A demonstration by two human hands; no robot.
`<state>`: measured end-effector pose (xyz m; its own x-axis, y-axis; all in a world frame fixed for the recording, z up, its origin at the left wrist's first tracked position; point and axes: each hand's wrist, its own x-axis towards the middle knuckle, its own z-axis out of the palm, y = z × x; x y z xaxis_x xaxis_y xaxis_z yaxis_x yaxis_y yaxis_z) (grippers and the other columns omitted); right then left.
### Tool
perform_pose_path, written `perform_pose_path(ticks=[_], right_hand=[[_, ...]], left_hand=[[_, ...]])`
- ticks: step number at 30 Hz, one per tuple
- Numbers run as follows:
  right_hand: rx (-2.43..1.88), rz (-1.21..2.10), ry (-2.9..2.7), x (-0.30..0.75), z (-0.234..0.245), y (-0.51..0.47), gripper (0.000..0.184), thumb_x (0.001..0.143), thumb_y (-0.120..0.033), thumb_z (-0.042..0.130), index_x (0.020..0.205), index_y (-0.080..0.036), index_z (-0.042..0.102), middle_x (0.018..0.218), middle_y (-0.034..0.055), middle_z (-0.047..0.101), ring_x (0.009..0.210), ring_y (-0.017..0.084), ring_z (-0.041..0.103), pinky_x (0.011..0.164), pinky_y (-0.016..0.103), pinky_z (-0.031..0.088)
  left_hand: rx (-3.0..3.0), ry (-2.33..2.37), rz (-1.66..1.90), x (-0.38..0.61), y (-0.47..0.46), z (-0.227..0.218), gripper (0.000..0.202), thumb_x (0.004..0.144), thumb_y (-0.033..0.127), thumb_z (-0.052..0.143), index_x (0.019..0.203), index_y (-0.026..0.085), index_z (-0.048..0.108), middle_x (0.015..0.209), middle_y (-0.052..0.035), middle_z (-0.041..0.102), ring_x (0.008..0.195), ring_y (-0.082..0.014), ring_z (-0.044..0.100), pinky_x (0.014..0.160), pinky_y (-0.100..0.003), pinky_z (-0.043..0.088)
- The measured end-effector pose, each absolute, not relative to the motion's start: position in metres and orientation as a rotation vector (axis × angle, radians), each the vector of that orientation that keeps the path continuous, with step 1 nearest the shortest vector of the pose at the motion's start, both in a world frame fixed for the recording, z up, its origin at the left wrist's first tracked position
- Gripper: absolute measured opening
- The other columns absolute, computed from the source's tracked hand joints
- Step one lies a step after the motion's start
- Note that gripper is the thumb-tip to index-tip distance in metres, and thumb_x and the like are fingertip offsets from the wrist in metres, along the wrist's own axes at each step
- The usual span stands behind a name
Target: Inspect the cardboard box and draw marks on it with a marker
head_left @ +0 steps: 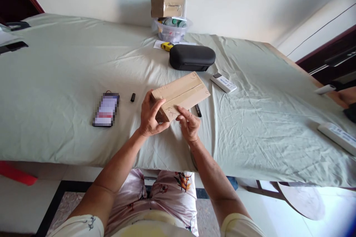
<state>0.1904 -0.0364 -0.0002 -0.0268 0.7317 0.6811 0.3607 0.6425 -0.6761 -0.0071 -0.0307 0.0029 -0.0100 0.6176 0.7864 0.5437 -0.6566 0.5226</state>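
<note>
A brown cardboard box (180, 92) is tilted above the cloth-covered table, with a strip of tape along its top and dark pen marks near its corners. My left hand (151, 116) grips the box's left end, fingers on the far side and thumb below. At the near edge, my right hand (189, 122) has its thumb and forefinger pinched against the cardboard. A black marker (198, 110) lies on the cloth just beyond my right hand, partly hidden by the box. To the left of my left hand rests a small black cap (133, 97).
A phone (106, 110) lies to the left. Behind the box sit a black case (192, 57), a yellow tape measure (167, 46) and a clear plastic tub (171, 31) with another cardboard box (167, 5) on top. White packages (224, 83) lie to the right.
</note>
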Motion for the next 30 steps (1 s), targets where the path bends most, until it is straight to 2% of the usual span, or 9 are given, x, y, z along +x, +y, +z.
perform_pose_path(ticks=[5, 8, 12, 14, 16, 18, 20, 24, 30], right_hand=[[-1.104, 0.37, -1.378, 0.206, 0.005, -0.024, 0.045, 0.105, -0.057, 0.056, 0.132, -0.029, 0.078, 0.075, 0.0014, 0.075, 0.059, 0.014, 0.064, 0.063, 0.031, 0.058], [-1.204, 0.321, -1.259, 0.218, 0.007, -0.017, 0.045, 0.105, -0.053, 0.055, 0.136, -0.028, 0.076, 0.065, -0.0016, 0.069, 0.06, 0.014, 0.062, 0.065, 0.031, 0.056], [-1.239, 0.319, -1.169, 0.228, 0.01, -0.011, 0.047, 0.101, -0.05, 0.059, 0.139, -0.026, 0.073, 0.063, -0.0032, 0.064, 0.059, 0.014, 0.059, 0.063, 0.03, 0.053], [-1.261, 0.355, -1.124, 0.229, 0.011, -0.011, 0.046, 0.098, -0.054, 0.062, 0.131, -0.025, 0.076, 0.062, -0.0041, 0.061, 0.057, 0.013, 0.057, 0.061, 0.029, 0.051], [-1.277, 0.401, -1.103, 0.229, 0.013, -0.011, 0.044, 0.096, -0.06, 0.063, 0.114, -0.023, 0.079, 0.062, -0.0036, 0.06, 0.056, 0.013, 0.056, 0.058, 0.028, 0.049], [-1.278, 0.435, -1.112, 0.228, 0.016, -0.013, 0.047, 0.095, -0.065, 0.062, 0.093, -0.021, 0.077, 0.062, -0.0025, 0.059, 0.057, 0.012, 0.056, 0.058, 0.028, 0.048], [-1.276, 0.456, -1.127, 0.228, 0.018, -0.015, 0.05, 0.094, -0.068, 0.061, 0.083, -0.021, 0.072, 0.061, -0.0019, 0.058, 0.058, 0.012, 0.055, 0.058, 0.028, 0.047], [-1.271, 0.481, -1.128, 0.226, 0.021, -0.017, 0.051, 0.094, -0.071, 0.06, 0.08, -0.022, 0.066, 0.064, -0.0014, 0.057, 0.059, 0.012, 0.054, 0.059, 0.029, 0.047], [-1.229, 0.466, -1.153, 0.224, 0.021, -0.017, 0.049, 0.095, -0.069, 0.06, 0.077, -0.023, 0.063, 0.062, -0.0024, 0.054, 0.058, 0.012, 0.052, 0.059, 0.029, 0.045]], left_hand=[[2.221, 1.145, 1.848, -0.017, -0.024, 0.005, 0.086, 0.086, 0.074, 0.067, 0.155, 0.026, 0.046, 0.172, -0.0204, 0.033, 0.157, -0.0447, 0.043, 0.126, -0.063, 0.039], [2.194, 1.09, 1.783, -0.026, -0.02, 0.004, 0.091, 0.088, 0.077, 0.064, 0.162, 0.029, 0.038, 0.176, -0.0176, 0.029, 0.162, -0.0449, 0.034, 0.129, -0.064, 0.033], [2.04, 0.987, 1.731, -0.038, -0.014, 0.001, 0.094, 0.087, 0.077, 0.068, 0.165, 0.036, 0.035, 0.178, -0.0117, 0.028, 0.166, -0.0425, 0.028, 0.134, -0.062, 0.026], [1.943, 0.948, 1.699, -0.043, -0.01, -0.001, 0.094, 0.086, 0.078, 0.068, 0.165, 0.039, 0.035, 0.177, -0.0088, 0.031, 0.166, -0.0413, 0.027, 0.135, -0.06, 0.027], [1.866, 0.909, 1.674, -0.048, -0.006, -0.002, 0.093, 0.086, 0.079, 0.068, 0.164, 0.041, 0.036, 0.175, -0.0069, 0.034, 0.166, -0.0405, 0.029, 0.134, -0.06, 0.03], [1.813, 0.884, 1.657, -0.051, -0.003, -0.002, 0.094, 0.085, 0.081, 0.067, 0.164, 0.042, 0.034, 0.174, -0.006, 0.038, 0.164, -0.0398, 0.033, 0.132, -0.059, 0.034], [1.786, 0.889, 1.642, -0.052, -0.002, -0.001, 0.096, 0.085, 0.083, 0.066, 0.165, 0.042, 0.032, 0.172, -0.0062, 0.04, 0.162, -0.0391, 0.037, 0.131, -0.057, 0.038], [1.816, 0.972, 1.629, -0.051, -0.002, -0.002, 0.094, 0.087, 0.082, 0.064, 0.165, 0.041, 0.03, 0.17, -0.008, 0.041, 0.16, -0.0366, 0.041, 0.13, -0.055, 0.038], [1.797, 0.986, 1.699, -0.051, 0.001, -0.008, 0.088, 0.089, 0.081, 0.064, 0.161, 0.039, 0.035, 0.171, -0.0082, 0.039, 0.162, -0.0366, 0.037, 0.13, -0.056, 0.037]])
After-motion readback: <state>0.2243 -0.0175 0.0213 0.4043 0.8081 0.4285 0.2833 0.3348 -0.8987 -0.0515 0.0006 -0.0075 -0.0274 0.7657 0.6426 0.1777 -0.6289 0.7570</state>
